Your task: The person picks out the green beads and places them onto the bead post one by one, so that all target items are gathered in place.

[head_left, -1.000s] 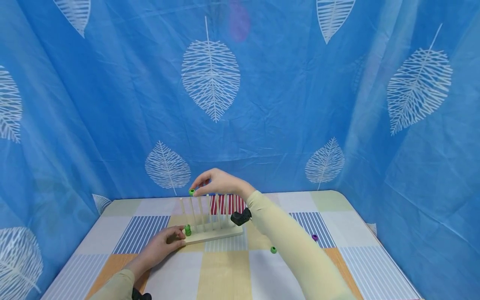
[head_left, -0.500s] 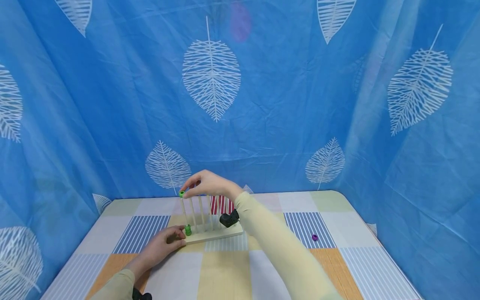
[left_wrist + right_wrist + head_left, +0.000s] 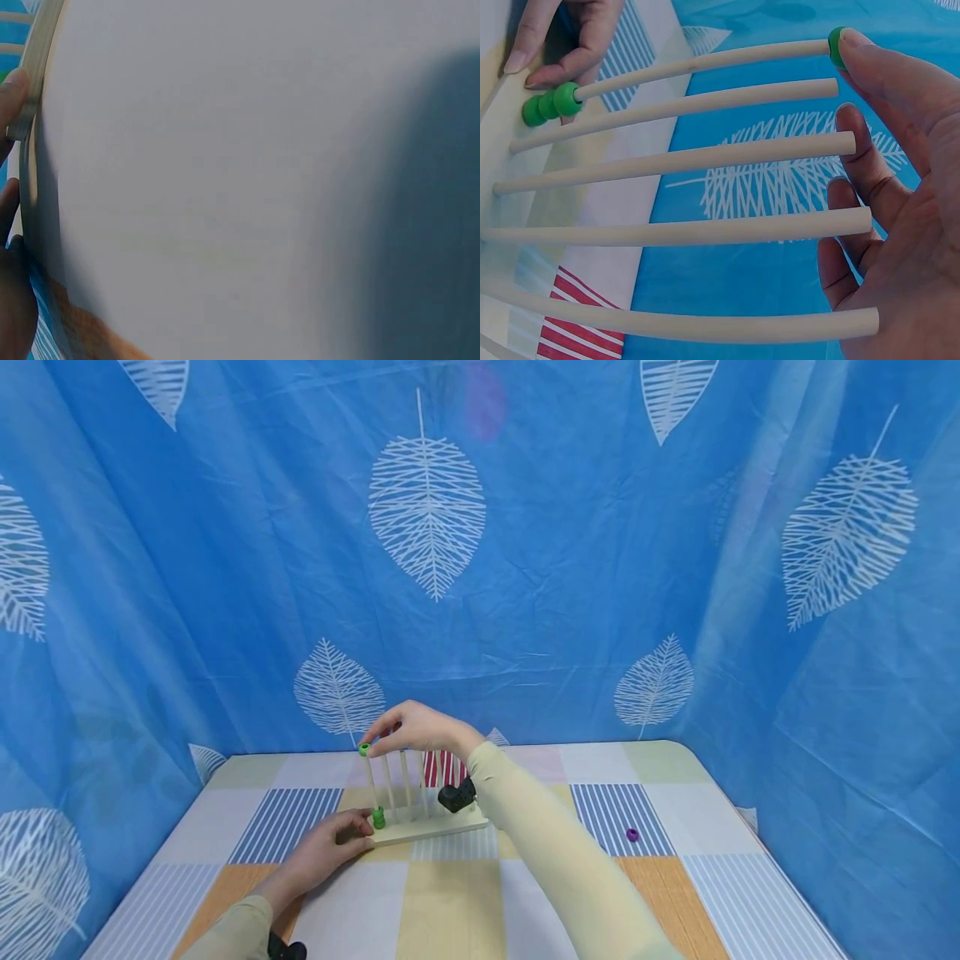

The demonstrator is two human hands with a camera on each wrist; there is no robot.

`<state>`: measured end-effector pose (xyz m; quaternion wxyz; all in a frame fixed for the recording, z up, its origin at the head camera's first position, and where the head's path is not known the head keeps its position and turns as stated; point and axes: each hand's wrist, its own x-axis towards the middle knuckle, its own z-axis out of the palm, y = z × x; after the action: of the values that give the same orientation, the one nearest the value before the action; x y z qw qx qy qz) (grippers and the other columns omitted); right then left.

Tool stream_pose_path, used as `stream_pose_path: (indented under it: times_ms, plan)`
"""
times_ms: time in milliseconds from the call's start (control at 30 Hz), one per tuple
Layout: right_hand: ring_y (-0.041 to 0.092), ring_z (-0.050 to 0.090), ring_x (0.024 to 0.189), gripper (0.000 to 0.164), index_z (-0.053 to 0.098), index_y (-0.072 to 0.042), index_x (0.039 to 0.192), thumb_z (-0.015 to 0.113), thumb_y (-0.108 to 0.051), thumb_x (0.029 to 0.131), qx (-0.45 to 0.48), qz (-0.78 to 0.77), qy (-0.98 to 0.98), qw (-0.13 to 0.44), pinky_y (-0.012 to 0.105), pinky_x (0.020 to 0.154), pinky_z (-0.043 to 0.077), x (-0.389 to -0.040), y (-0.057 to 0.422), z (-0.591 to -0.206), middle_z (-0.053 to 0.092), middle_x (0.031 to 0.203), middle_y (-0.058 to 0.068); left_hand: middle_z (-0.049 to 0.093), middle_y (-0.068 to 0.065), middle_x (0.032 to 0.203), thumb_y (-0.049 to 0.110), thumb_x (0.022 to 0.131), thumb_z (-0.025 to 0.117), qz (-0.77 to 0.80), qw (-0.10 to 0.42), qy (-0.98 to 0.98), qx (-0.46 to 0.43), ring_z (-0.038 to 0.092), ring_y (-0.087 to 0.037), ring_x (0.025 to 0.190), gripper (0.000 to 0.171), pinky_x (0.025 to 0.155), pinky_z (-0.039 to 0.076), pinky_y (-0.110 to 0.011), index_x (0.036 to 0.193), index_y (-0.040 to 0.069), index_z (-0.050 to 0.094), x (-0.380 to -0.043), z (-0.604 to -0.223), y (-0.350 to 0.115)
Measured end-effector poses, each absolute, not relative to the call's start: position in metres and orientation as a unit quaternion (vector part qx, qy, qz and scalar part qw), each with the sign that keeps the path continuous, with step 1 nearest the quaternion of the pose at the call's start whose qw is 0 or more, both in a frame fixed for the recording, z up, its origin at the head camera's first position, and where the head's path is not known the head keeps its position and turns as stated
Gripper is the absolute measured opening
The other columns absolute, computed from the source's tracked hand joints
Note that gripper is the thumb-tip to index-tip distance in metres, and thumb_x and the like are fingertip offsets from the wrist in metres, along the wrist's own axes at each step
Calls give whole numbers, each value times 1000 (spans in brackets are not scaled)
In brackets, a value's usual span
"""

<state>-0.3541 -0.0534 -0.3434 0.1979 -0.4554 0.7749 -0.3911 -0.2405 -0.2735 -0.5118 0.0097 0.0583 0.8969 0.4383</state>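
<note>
A wooden rack with several upright pegs has a pale base [image 3: 431,831] on the table. My right hand [image 3: 420,728] pinches a green bead [image 3: 835,48] at the tip of the leftmost peg [image 3: 705,64]. Several green beads [image 3: 549,106] are stacked at the foot of that same peg. My left hand [image 3: 330,847] grips the left end of the base between thumb and fingers. In the left wrist view, only the thumb [image 3: 11,97] and parts of the fingers show at the left edge, against the base.
A purple bead [image 3: 632,834] lies on the patchwork tablecloth [image 3: 450,910] to the right, beyond the right sleeve [image 3: 555,852]. A blue curtain [image 3: 525,568] with white leaves hangs behind and at both sides of the table.
My right hand has moved left with the green bead, from above the second peg to the leftmost peg's tip. A loose green bead on the table is now hidden by the right sleeve.
</note>
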Motion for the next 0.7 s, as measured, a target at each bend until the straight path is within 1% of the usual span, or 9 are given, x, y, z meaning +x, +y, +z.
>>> stream_pose_path:
  times_ms: [167,267,400,533,700]
  plan:
    - [14,63,93,24,77,-21,119,74,-27,97,-455,-389,777,196,28,78,55,-353,-54,-344,70,111,-10,61,-14,139,24,92,79,438,12,897,55,49,-41,136,11,113,33,-66,96,19,70,-240,-511,-273]
    - [20,63,95,23,77,-21,119,74,-27,97,-452,-389,778,199,27,77,54,-352,-54,-343,70,110,-10,62,-13,139,25,92,79,434,13,899,52,50,-41,136,11,113,32,-67,96,19,70,-240,-511,-272]
    - [22,62,95,23,77,-21,118,74,-27,96,-449,-389,779,201,27,76,53,-353,-55,-343,70,110,-10,62,-14,139,24,91,79,432,12,900,52,50,-41,135,11,113,33,-66,95,19,70,-240,-510,-272]
    - [14,61,93,23,77,-21,118,75,-27,96,-446,-388,781,201,27,78,54,-353,-55,-344,70,111,-10,62,-14,138,23,91,79,431,10,900,55,50,-41,135,11,113,32,-66,95,19,70,-241,-510,-272]
    - [10,62,101,24,77,-22,118,75,-28,95,-444,-385,783,204,26,83,54,-353,-56,-345,68,116,-12,62,-13,139,23,91,79,432,13,900,54,50,-41,136,10,113,32,-66,95,20,70,-240,-511,-273]
